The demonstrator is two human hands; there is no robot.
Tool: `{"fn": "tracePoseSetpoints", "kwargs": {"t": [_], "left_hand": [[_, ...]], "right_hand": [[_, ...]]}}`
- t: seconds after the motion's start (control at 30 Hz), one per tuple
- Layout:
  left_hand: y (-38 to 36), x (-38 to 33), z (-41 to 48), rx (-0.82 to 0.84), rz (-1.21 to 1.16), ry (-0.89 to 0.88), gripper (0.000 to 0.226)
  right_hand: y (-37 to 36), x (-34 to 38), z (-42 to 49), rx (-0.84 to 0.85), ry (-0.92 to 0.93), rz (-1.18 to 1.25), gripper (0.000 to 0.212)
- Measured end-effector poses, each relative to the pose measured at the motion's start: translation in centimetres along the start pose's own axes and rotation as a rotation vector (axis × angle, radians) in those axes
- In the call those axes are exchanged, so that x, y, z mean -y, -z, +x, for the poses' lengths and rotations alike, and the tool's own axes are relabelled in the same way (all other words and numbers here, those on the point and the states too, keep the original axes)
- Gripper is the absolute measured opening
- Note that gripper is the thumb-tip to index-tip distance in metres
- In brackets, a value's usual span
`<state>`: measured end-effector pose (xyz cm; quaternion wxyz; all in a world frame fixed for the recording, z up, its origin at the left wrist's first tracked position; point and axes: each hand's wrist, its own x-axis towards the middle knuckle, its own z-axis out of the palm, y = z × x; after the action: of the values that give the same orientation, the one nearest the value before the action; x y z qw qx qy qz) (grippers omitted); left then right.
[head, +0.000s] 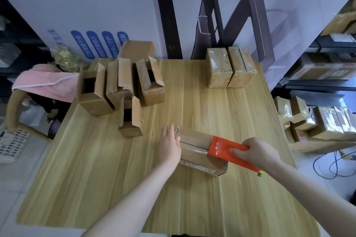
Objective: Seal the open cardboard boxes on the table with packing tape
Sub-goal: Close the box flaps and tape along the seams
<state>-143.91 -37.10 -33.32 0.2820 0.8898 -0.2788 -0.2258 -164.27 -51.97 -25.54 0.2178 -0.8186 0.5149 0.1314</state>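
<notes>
A closed cardboard box [198, 150] lies on the near middle of the wooden table [96, 169], with bare tabletop open on every side of it. The left hand [170, 144], fingers together and flat, presses against the box's left end. The right hand [258, 152] is clamped around an orange tape dispenser [225, 147] resting on the box's top seam. Open boxes [119, 86] stand at the far left; two taped boxes [229, 67] sit at the far right edge. Shelves flank the table.
</notes>
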Motion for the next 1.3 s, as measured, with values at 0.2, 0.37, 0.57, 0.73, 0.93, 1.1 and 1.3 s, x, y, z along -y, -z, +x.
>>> {"fn": "tracePoseSetpoints", "kwargs": {"t": [0.2,0.37,0.57,0.73,0.93,1.1,1.3], "left_hand": [[-2.9,-4.0,1.4,0.134,0.401,-0.538,0.049],[-3.8,-3.2,1.8,0.099,0.559,-0.569,0.044],[-3.8,-3.2,1.9,0.098,0.561,-0.565,0.049],[-4.0,-3.3,1.9,0.074,0.547,-0.566,0.055],[-4.3,-3.3,1.8,0.052,0.562,-0.564,0.054],[-4.4,-3.4,1.6,0.043,0.549,-0.561,0.055],[-4.5,-3.7,1.5,0.084,0.542,-0.526,0.059]], "right_hand": [[-0.3,-0.6,0.0,0.012,0.025,0.036,0.043],[-0.6,-1.9,0.5,0.041,0.093,0.079,0.041],[0.8,-8.1,0.9,0.087,0.095,0.131,0.041],[1.5,-14.0,-0.1,0.085,-0.011,0.109,0.046],[0.9,-8.1,0.9,0.178,0.024,-0.173,0.043],[-0.6,-4.5,1.9,0.170,-0.011,-0.169,0.038],[-0.4,-1.4,3.0,0.121,-0.052,-0.206,0.023]]}}
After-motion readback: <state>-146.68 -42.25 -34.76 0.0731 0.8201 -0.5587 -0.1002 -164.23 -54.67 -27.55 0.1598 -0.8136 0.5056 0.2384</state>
